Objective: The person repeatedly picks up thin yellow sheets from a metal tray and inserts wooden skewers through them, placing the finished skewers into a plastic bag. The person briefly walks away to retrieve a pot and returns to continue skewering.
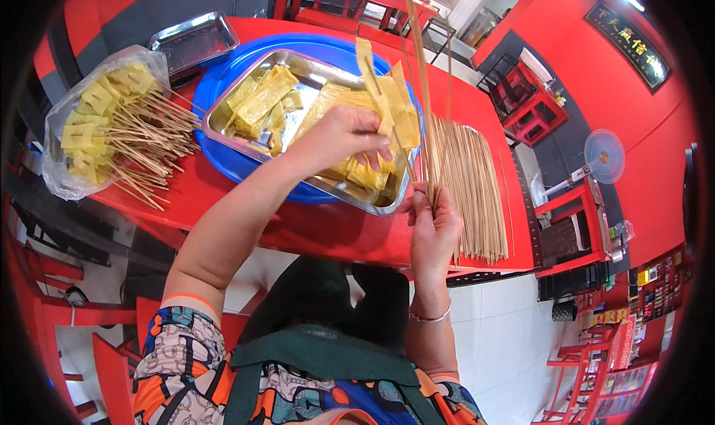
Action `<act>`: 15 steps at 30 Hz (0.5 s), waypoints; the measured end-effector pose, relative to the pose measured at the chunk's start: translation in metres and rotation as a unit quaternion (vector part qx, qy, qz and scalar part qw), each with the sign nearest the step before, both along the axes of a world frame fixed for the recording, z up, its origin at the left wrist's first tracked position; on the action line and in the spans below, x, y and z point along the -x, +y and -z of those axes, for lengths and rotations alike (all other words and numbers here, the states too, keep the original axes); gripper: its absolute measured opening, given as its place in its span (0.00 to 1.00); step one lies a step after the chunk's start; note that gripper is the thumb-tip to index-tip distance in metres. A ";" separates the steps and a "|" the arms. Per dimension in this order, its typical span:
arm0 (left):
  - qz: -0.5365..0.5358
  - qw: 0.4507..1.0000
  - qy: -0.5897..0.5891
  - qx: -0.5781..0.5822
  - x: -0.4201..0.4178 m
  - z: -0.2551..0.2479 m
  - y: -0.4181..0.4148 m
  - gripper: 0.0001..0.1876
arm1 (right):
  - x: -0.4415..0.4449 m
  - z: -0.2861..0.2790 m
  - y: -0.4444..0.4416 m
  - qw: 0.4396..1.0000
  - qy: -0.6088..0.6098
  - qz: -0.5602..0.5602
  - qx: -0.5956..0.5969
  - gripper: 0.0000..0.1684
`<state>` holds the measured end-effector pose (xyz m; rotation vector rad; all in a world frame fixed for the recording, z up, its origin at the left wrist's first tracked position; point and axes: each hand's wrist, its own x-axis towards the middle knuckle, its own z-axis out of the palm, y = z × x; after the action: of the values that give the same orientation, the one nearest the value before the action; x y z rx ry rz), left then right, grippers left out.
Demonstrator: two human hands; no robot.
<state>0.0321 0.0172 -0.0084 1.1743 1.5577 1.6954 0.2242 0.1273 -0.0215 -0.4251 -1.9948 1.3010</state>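
Between the fingers of my left hand [357,134] is a folded yellow tofu-skin sheet [399,104], pierced by a thin wooden skewer. My right hand [433,215] grips the lower end of that skewer together with several loose wooden skewers [422,79] that point upward. Below my left hand stands a rectangular stainless steel tray [262,156], resting in a blue plastic basin [204,109]. More tofu-skin pieces lie in the tray, a loose pile [262,104] at its left and a stack [335,98] partly hidden by my left hand.
A plastic bag [56,118] at the left holds many skewered tofu-skin pieces [89,140], sticks pointing right. An emptier steel tray [192,40] sits behind it. A large bundle of bare skewers [475,196] lies on the red table [335,235] at right. A fan [603,156] stands beyond.
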 end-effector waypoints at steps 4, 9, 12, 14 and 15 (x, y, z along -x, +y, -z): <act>-0.241 0.953 0.171 0.063 0.027 -0.004 -0.018 0.13 | -0.008 -0.002 0.011 0.999 -0.008 0.037 0.000 0.07; -0.294 0.843 0.364 0.267 0.035 0.013 -0.021 0.15 | -0.015 -0.001 0.025 0.998 0.029 0.030 0.043 0.09; -0.286 0.844 0.376 0.254 0.043 0.021 -0.021 0.15 | -0.018 -0.001 0.028 0.998 0.046 0.017 0.049 0.08; -0.297 0.834 0.379 0.268 0.044 0.021 -0.021 0.14 | -0.022 -0.005 0.026 0.998 0.023 0.028 0.044 0.08; -0.302 0.831 0.380 0.273 0.043 0.020 -0.020 0.13 | -0.023 -0.006 0.026 0.999 0.020 0.033 0.039 0.07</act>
<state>-0.0110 -0.0025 -0.0285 1.1530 2.9141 0.9272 0.2476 0.1536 -0.0157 -0.4938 -1.8867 1.3395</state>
